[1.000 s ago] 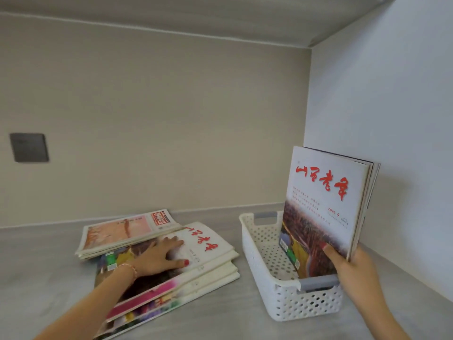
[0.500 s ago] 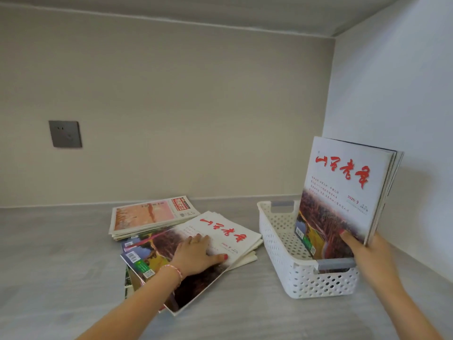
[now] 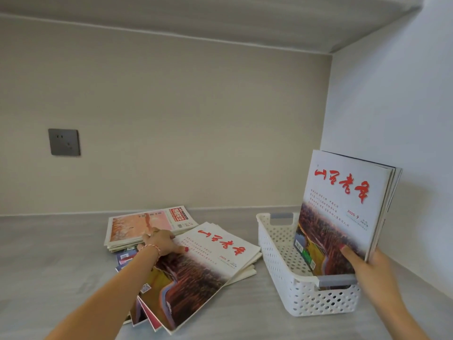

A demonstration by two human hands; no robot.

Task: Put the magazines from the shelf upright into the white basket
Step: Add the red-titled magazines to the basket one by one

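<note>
Still, basket (image 3: 282, 251) interior left of magazines (image 3: 343, 212).

The right hand (image 3: 372, 271) grips the lower corner of a few upright magazines (image 3: 343, 207) standing in the white basket (image 3: 282, 266), thumb on the front cover, their tops leaning toward the side wall (image 3: 392, 106). The basket sits on the grey shelf (image 3: 49, 266) near that wall. The left hand (image 3: 161, 242) rests on the top magazine (image 3: 208, 263) of a fanned pile (image 3: 147, 312) lying flat, fingers at its far edge. Behind lies a second stack (image 3: 144, 224) with a pinkish cover. A dark socket (image 3: 64, 142) is set in the back wall (image 3: 196, 119).
</note>
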